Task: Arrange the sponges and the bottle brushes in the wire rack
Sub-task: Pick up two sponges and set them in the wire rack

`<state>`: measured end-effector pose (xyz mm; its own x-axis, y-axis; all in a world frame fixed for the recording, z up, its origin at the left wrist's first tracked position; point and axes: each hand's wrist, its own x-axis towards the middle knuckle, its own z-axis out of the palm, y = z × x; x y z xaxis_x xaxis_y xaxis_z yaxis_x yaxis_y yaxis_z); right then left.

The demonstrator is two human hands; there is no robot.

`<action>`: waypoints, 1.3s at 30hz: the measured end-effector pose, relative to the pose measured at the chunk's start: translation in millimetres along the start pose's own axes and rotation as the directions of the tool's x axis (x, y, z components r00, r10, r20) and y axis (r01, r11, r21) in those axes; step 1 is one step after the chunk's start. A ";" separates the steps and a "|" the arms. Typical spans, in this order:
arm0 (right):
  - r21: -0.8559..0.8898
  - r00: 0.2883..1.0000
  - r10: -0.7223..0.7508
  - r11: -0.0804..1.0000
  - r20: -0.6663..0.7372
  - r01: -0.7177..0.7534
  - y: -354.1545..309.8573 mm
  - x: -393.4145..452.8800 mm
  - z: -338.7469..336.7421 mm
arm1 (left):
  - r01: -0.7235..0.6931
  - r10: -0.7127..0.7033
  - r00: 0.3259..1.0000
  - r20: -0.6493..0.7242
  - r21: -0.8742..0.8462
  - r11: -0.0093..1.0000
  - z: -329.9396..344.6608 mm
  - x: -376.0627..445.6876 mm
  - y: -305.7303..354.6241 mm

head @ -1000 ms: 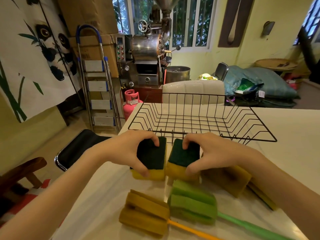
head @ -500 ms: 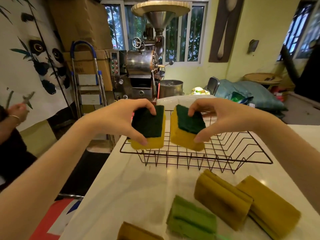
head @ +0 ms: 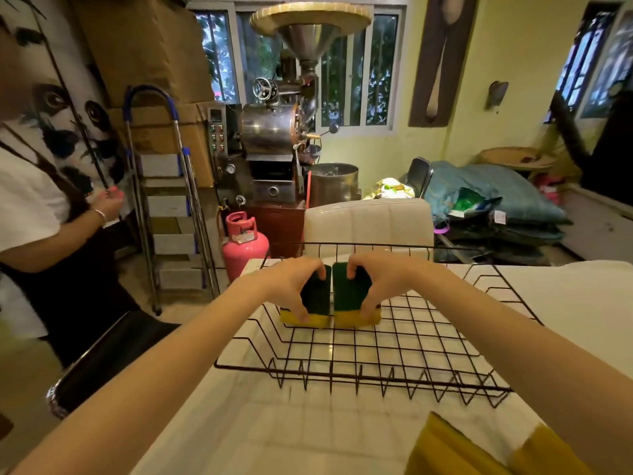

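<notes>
The black wire rack point(head: 394, 378) lies on the white table. My left hand point(head: 291, 286) grips a yellow sponge with a dark green scouring face point(head: 317, 299), held down on the rack's far left part. Right beside it, my right hand point(head: 380, 279) grips a second yellow-and-green sponge point(head: 349, 293), also down on the rack's grid. The two sponges stand side by side, almost touching. Mustard-yellow bottle brush heads point(head: 452, 450) show at the bottom right on the table; their handles are out of view.
A person in a white shirt and dark apron point(head: 37, 241) stands at the left. A black stool point(head: 106, 358) is beside the table's left edge. Beyond the table are a white chair back point(head: 370, 221), a pink gas cylinder point(head: 243, 245), a stepladder point(head: 168, 207) and a metal roaster point(head: 274, 138).
Both hands lifted the two sponges off the table, carried them forward over the rack's front edge and lowered them onto the far left of the grid. The view tilted up; a person appeared left.
</notes>
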<state>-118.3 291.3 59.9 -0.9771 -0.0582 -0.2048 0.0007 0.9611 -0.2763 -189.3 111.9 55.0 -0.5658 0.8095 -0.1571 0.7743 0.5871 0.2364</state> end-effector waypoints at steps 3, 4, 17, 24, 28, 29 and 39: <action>0.024 1.000 0.007 1.000 0.016 -0.008 7.0 11.7 12.3 | 0.002 -0.002 1.000 0.025 -0.004 1.000 8.6 8.1 -4.4; 0.045 1.000 0.005 0.999 0.015 -0.005 7.9 13.8 14.9 | 0.007 -0.007 0.999 0.037 -0.008 1.000 9.5 9.7 -5.3; 0.265 1.000 -0.026 0.964 0.003 0.024 15.0 10.8 25.3 | 0.027 -0.031 0.996 0.079 0.056 0.998 12.8 12.2 -4.7; 0.314 0.999 -0.032 0.949 -0.003 0.032 17.1 8.6 27.7 | 0.069 -0.070 0.996 0.056 0.034 0.997 18.1 8.8 -4.9; 0.282 1.000 -0.028 0.959 -0.013 0.031 16.2 9.6 32.1 | 0.106 -0.108 0.993 0.046 0.036 0.994 21.3 9.5 -5.2; 0.263 0.999 -0.030 0.964 -0.019 0.034 15.3 9.9 33.2 | 0.111 -0.113 0.993 0.043 0.039 0.993 21.7 9.6 -4.8; 0.055 0.996 -0.029 0.998 -0.080 0.034 -3.8 -19.6 28.3 | 0.110 -0.112 0.993 0.026 0.046 0.993 14.0 -3.0 14.9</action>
<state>-93.1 281.2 38.4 -0.9905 -0.0646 -0.1210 -0.0206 0.9422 -0.3344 -172.1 118.4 45.5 -0.6411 0.7388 -0.2077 0.7193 0.6728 0.1729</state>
